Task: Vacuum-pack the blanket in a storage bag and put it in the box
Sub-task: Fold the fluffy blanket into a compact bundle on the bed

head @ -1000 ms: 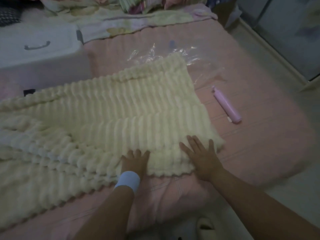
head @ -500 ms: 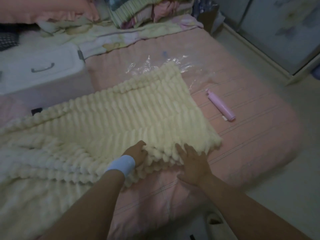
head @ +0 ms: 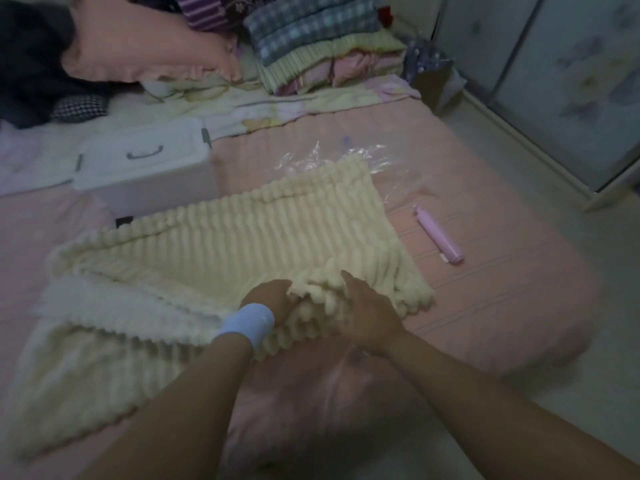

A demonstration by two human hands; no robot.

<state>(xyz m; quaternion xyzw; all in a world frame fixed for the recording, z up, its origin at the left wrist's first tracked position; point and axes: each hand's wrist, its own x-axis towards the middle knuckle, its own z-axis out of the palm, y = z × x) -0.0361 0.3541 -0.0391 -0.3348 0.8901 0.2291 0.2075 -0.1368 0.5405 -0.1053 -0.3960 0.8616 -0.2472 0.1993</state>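
Observation:
A cream ribbed blanket (head: pixel 284 233) lies spread across the pink bed. My left hand (head: pixel 273 299), with a white wristband, grips the blanket's near edge and bunches it upward. Just to its right, my right hand (head: pixel 367 310) holds the same bunched edge with curled fingers. A clear plastic storage bag (head: pixel 388 164) lies flat beyond the blanket's far end, partly covered by it. A pink hand pump (head: pixel 438 235) rests on the bed to the right of the blanket. The white lidded storage box (head: pixel 145 168) stands at the back left.
Folded bedding (head: pixel 322 39) and a pink pillow (head: pixel 145 53) are stacked at the head of the pink bed (head: pixel 502 306). Dark clothes lie at the far left. The bed's right edge drops to a pale floor, with a wardrobe door (head: pixel 571 74) beyond.
Both hands went from lying flat on the blanket's near edge to gripping it and lifting it into a bunch. The head view tilted up, showing more of the bed's far end.

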